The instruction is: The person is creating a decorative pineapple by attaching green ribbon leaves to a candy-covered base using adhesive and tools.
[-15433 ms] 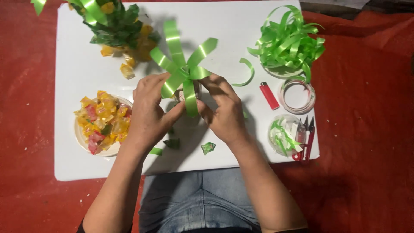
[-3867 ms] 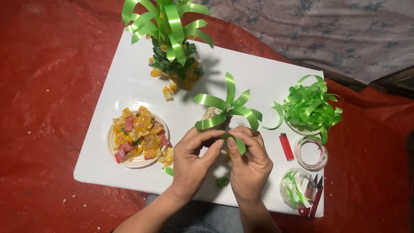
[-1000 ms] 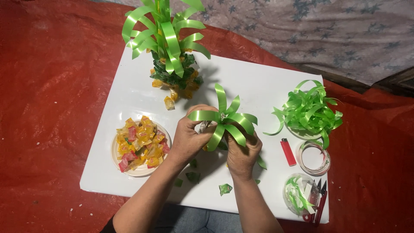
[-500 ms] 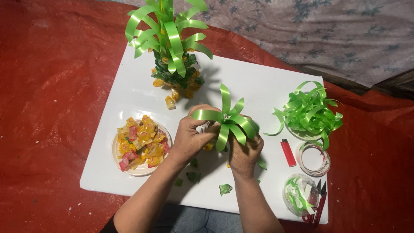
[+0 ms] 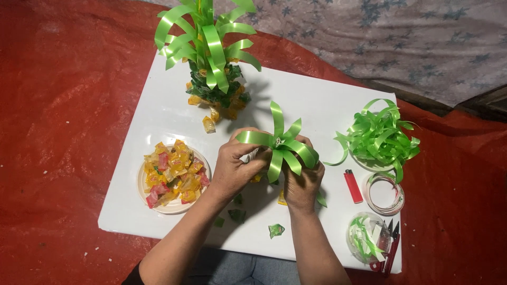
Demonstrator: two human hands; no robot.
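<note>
**Both hands locked on the ribbon rosette at mid-counter**

Here we are above the white rectangular counter [image 5: 317, 100], and both hands are up on one piece: a glossy green ribbon rosette of looped strips [image 5: 279, 143], held just over the middle of the board. The left hand [image 5: 236, 168] is closed around its near-left side, fingers curled in under the loops. The right hand [image 5: 302, 179] grips from the near-right, thumb and fingers pinched at the centre knot.

Toward the far left corner stands a tall candy tree with curling green ribbon fronds on top [image 5: 211, 58], wrapped sweets clustered at its base. By the left edge sits a white round plate heaped with yellow and red wrapped candies [image 5: 172, 177]. Over on the right edge, a loose tangle of green ribbon curls [image 5: 381, 136] fills a dish; just near of it lie a small red lighter [image 5: 353, 186] and a clear tape roll [image 5: 383, 193]. Red-handled scissors [image 5: 390, 253] rest at the near right corner. Small green scraps [image 5: 275, 230] dot the near edge.
</note>
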